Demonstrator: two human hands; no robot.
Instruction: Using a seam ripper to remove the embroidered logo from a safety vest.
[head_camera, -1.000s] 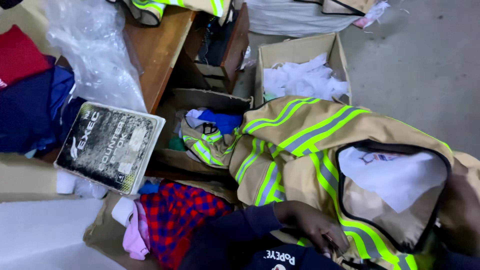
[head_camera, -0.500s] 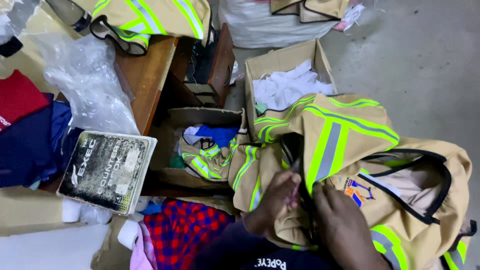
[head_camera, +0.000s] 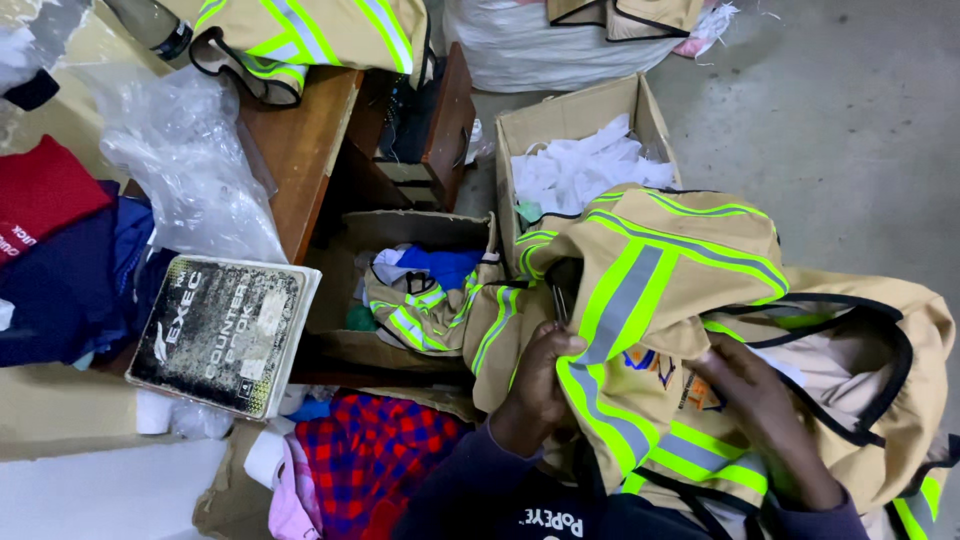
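A tan work vest (head_camera: 690, 300) with yellow-green and grey reflective stripes and black edging lies bunched over my lap. My left hand (head_camera: 545, 375) grips a fold of it near a small metal tool (head_camera: 558, 300), possibly scissors, that pokes out of the cloth. My right hand (head_camera: 750, 400) presses on the vest's front beside a small coloured badge (head_camera: 650, 360). The vest's pale lining shows at the right.
A cardboard box (head_camera: 650, 115) of white scraps stands behind the vest. Another open box (head_camera: 345, 290) holds mixed cloth. A worn book (head_camera: 225, 330), clear plastic (head_camera: 190, 170), folded red and blue clothes (head_camera: 60, 250), a second vest (head_camera: 300, 35) and checked fabric (head_camera: 375, 455) lie at left.
Both hands have come together on the vest and pulled it closer, folding it over. The view has tilted so the white-scrap box sits nearer the middle.
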